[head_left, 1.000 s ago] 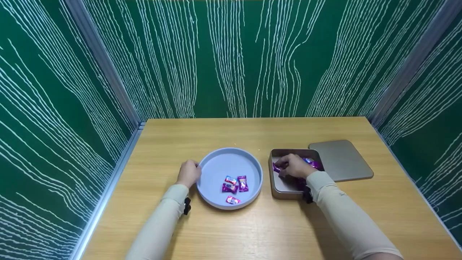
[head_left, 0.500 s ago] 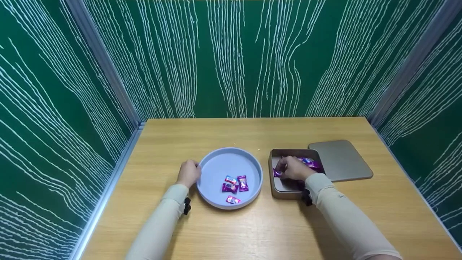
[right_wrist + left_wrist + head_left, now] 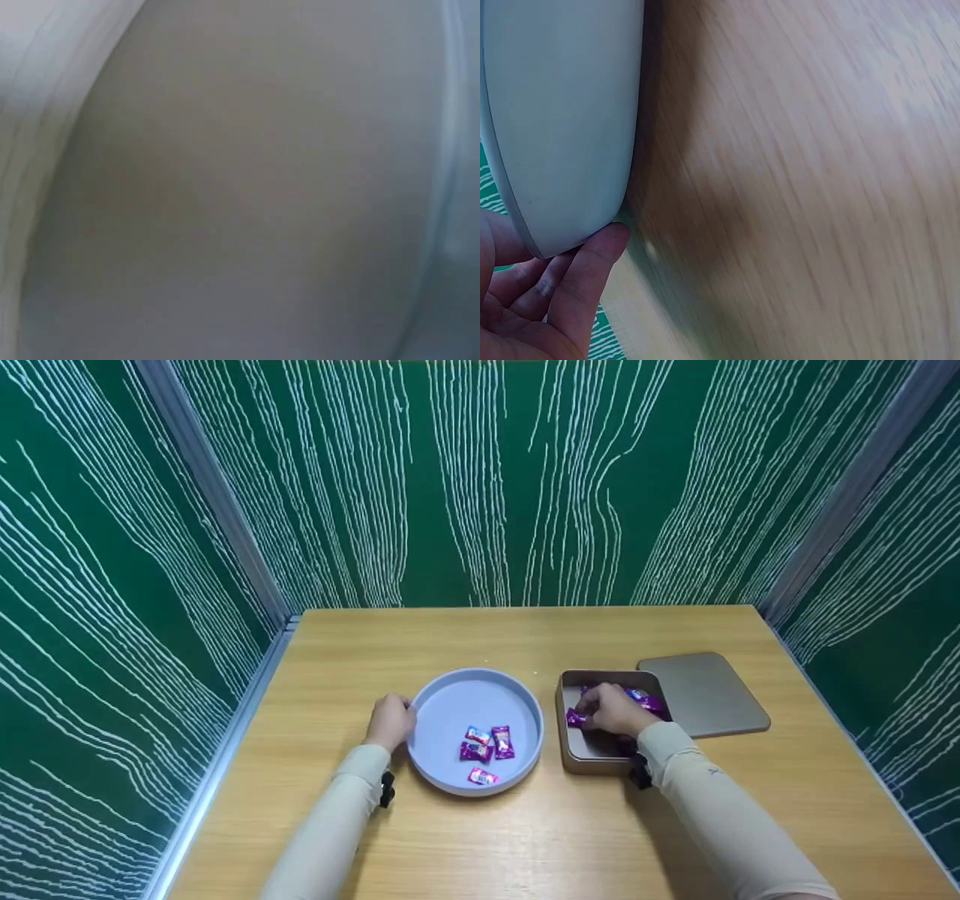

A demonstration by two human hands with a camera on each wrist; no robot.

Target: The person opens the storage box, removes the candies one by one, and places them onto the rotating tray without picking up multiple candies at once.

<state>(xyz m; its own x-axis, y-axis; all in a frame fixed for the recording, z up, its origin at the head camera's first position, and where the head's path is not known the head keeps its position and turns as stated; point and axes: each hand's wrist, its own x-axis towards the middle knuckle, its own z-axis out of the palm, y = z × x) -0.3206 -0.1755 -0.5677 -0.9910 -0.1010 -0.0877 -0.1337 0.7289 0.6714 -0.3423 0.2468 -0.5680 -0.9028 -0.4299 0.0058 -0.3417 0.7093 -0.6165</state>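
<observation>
R hand (image 3: 611,710), thumb + fingertips nearly together, pinches a small purple shiny-wrapped candy (image 3: 575,718) inside L side of lidless square bronze-coloured metal tin (image 3: 596,766). L hand (image 3: 391,721) pinches L rim of round pale-blue shallow dish (image 3: 450,705) on light-wood counter (image 3: 480,847). Vs 1 s ago: pinched candy slightly nearer the person; dish's 4 wrapped sweets (image 3: 503,742) unchanged.

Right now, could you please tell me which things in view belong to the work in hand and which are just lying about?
In use: round tray, gripped by left hand; open tin, right hand inside; wrapped candies.
Apparently just around: flat lid; patterned green wall.
</observation>
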